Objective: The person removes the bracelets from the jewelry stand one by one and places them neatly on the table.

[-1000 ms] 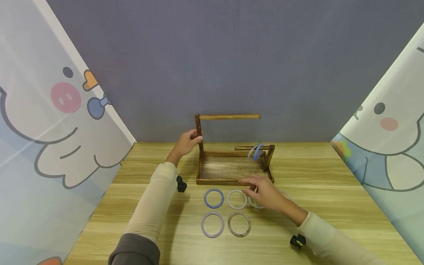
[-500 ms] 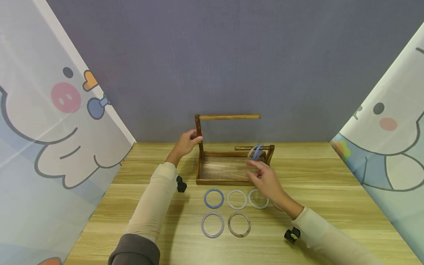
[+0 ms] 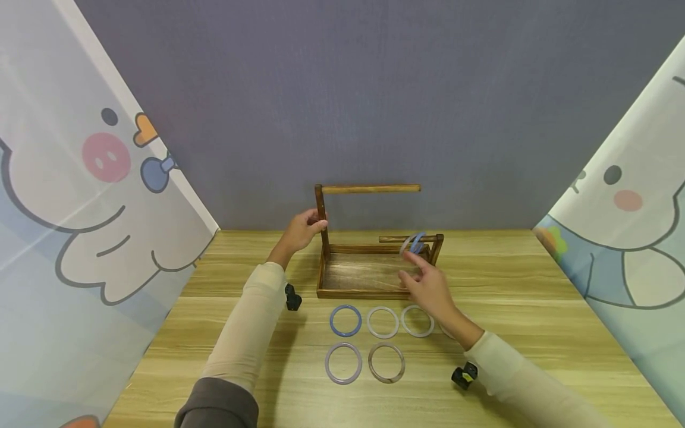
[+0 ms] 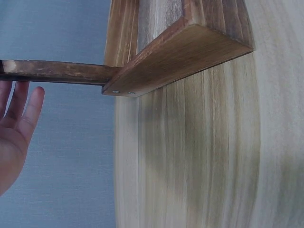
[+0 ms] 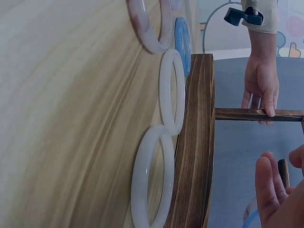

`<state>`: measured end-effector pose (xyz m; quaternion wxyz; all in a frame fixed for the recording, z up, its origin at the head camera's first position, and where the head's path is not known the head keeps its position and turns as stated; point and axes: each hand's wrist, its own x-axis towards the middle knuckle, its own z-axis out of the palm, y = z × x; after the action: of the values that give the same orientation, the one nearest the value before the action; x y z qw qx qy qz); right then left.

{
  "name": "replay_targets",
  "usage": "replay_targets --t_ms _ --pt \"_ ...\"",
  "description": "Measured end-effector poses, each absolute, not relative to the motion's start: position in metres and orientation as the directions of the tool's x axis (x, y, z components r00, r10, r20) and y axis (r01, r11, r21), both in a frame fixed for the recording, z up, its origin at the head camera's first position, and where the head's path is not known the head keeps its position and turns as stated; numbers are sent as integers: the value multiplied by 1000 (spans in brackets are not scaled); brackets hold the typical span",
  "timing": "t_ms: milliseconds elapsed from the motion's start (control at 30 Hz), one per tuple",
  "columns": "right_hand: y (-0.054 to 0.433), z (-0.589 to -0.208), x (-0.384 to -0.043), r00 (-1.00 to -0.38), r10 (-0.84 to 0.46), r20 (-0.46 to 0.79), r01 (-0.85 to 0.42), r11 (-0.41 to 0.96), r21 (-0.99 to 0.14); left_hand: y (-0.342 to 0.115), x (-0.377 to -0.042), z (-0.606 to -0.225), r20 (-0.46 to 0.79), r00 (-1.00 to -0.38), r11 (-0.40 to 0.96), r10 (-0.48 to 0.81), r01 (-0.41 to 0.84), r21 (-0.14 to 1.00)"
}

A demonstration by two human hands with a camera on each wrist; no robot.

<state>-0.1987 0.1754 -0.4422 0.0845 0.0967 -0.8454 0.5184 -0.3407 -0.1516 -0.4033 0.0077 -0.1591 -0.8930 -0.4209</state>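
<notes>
My left hand point(image 3: 301, 230) grips the tall left post point(image 3: 324, 229) of a brown wooden bangle rack point(image 3: 369, 293), thumb in front and fingers behind. In the left wrist view, several of its fingers point(image 4: 31, 114) meet that post from below. On the rack's short lower rod point(image 3: 393, 239) hang blue point(image 3: 418, 242) and pale point(image 3: 407, 244) bangles, close together. My right hand point(image 3: 432, 292) is just in front, index finger extended to the pale bangle's lower edge. Its fingers are apart with nothing held; contact is hard to tell.
Loose bangles lie in front of the rack: blue point(image 3: 345, 321), white point(image 3: 382, 323), another white point(image 3: 417, 321), lavender point(image 3: 343, 363) and brownish point(image 3: 386, 362). One more is partly hidden under my right wrist. The upper rod point(image 3: 371, 189) carries no bangle. A grey wall point(image 3: 374, 119) stands behind.
My right hand has moved up from above the loose bangles to the hanging ones. The pale hanging bangle sits slightly nearer the blue. My left hand has stayed on the post.
</notes>
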Motion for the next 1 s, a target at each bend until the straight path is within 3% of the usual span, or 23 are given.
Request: replay_targets --t_ms 500,1000 --pt "166 -442 -205 -978 -62 201 -209 397 -894 -150 -341 -403 150 -954 586 261 280 761" --pt "167 -442 -217 -970 132 205 -135 410 -902 -152 -341 -404 149 -949 572 278 288 768"
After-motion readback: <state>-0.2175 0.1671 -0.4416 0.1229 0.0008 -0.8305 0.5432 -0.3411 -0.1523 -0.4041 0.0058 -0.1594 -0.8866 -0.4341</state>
